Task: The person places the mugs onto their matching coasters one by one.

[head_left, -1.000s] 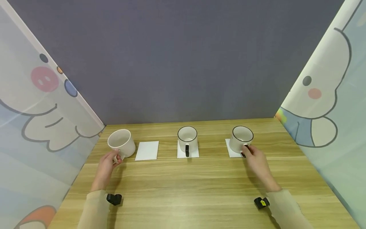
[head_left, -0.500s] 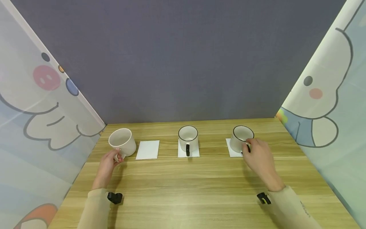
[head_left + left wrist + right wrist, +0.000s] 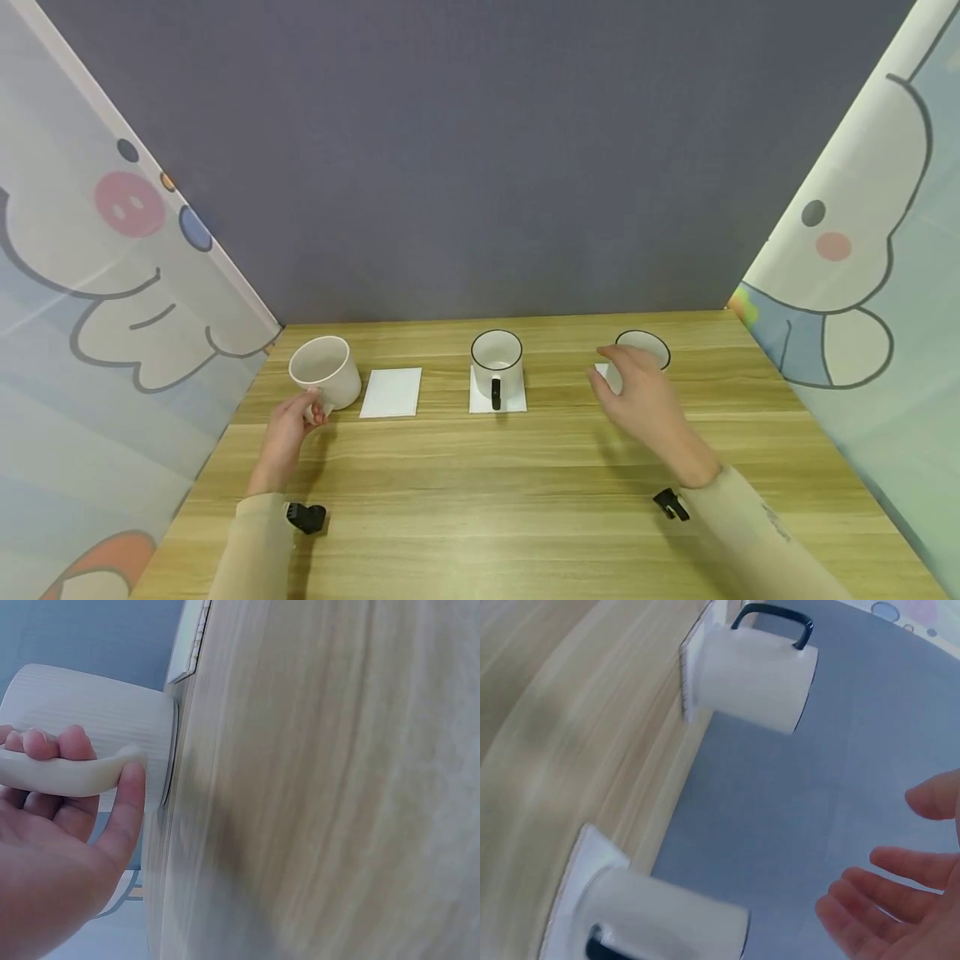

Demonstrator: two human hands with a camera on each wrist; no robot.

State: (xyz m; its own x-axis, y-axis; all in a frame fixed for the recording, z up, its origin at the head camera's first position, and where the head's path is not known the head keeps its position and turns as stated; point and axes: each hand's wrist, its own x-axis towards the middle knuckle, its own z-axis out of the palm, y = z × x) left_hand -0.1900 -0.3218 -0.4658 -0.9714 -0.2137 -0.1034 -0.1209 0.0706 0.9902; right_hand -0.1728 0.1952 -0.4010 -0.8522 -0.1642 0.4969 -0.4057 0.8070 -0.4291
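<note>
At the left of the table, my left hand grips the handle of a plain white mug. The mug is upright beside a bare white square coaster, its base at the tabletop. My right hand is in front of and above a white mug with a black rim, fingers spread and holding nothing. That mug stands on a coaster, and the hand hides most of it in the head view; its black handle shows in the right wrist view.
A second black-rimmed mug stands on a coaster mid-table, its handle towards me. Behind the wooden table rises a grey panel. Cartoon-printed sheets flank both sides.
My right hand has let go of the right mug's black handle and moved up and to the left, fingers spreading. The left hand keeps its grip on the plain mug's handle.
</note>
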